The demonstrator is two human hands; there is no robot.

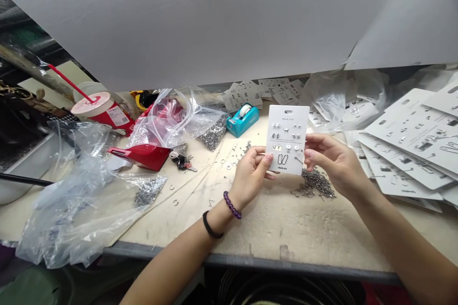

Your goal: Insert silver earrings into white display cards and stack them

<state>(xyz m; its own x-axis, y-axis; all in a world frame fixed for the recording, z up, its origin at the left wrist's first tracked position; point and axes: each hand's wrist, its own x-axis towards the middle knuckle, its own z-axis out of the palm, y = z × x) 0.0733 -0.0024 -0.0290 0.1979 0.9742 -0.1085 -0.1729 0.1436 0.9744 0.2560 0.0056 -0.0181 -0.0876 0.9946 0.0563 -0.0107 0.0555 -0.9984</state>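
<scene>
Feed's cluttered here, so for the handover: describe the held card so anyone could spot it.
On the pale workbench, near the teal tape dispenser, the left hand and right hand hold up a white Claire's jewellery card. Unlike the stacked cards to the right, it is lifted off the bench.
</scene>
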